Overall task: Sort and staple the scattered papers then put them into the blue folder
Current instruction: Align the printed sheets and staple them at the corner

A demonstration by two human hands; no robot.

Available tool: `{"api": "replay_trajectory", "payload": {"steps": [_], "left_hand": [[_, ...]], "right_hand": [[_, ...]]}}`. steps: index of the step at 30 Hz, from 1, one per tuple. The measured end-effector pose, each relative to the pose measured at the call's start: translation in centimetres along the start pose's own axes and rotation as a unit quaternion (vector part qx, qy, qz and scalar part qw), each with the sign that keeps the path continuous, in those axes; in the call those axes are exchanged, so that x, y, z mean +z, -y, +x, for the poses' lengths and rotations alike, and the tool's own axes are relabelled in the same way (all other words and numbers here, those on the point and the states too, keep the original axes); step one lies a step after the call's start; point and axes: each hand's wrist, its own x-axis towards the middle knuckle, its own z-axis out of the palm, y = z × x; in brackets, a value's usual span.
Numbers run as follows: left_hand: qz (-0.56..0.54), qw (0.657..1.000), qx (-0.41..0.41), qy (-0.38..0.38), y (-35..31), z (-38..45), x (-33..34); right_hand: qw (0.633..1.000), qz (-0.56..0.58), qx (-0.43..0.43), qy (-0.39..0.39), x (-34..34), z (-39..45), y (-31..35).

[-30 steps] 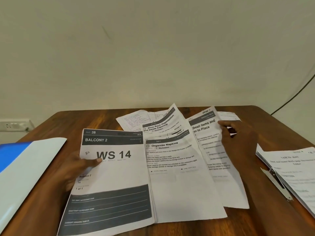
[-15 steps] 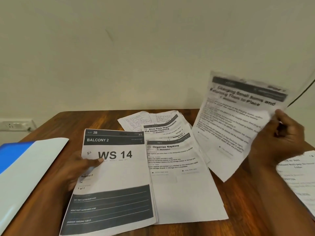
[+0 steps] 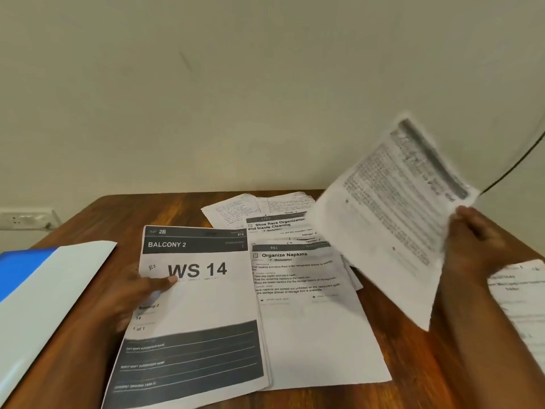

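My right hand grips a printed sheet by its right edge and holds it tilted in the air above the table's right side; the sheet is blurred. My left hand rests on the "WS 14" sheet, thumb on top of the paper, fingers at its left edge. Beside it lies the "Organize Napkins" sheet, overlapping the "Shoe Rack Organization" sheet and handwritten pages behind. The blue folder lies open at the left edge, its pale inner flap up.
All of it lies on a brown wooden table against a plain wall. Another printed paper stack sits at the right edge. A wall socket is at far left and a dark cable hangs at upper right.
My right hand lifted the "Small Items" sheet off the spread pile and swung it up and to the right. The left hand stayed on the "WS 14" sheet.
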Motion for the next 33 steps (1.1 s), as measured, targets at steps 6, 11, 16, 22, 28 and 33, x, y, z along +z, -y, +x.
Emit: {"api": "replay_trajectory", "payload": {"steps": [6, 11, 16, 22, 28, 33], "left_hand": [[0.017, 1.0, 0.017, -0.016, 1.2, 2.1, -0.2], [0.005, 1.0, -0.001, 0.006, 1.7, 2.7, -0.2], [-0.033, 0.999, 0.016, 0.028, 2.1, 3.0, 0.3], [-0.071, 0.995, -0.012, 0.068, 2.3, 3.3, 0.4], [-0.072, 0.993, -0.008, 0.093, 2.7, 3.9, 0.0], [-0.082, 0.993, 0.004, 0.09, 2.9, 4.0, 0.0]], "right_hand": [[0.97, -0.108, 0.0, 0.22, 1.8, -1.9, -3.8], [0.957, -0.135, 0.011, 0.258, 3.0, -4.4, -4.9], [0.951, -0.113, 0.047, 0.282, 3.5, -6.0, -5.6], [0.939, -0.091, 0.056, 0.327, 3.4, -6.4, -6.3], [0.934, -0.076, 0.064, 0.342, 3.4, -6.5, -6.8], [0.932, -0.082, 0.068, 0.346, 3.5, -6.4, -6.6]]}}
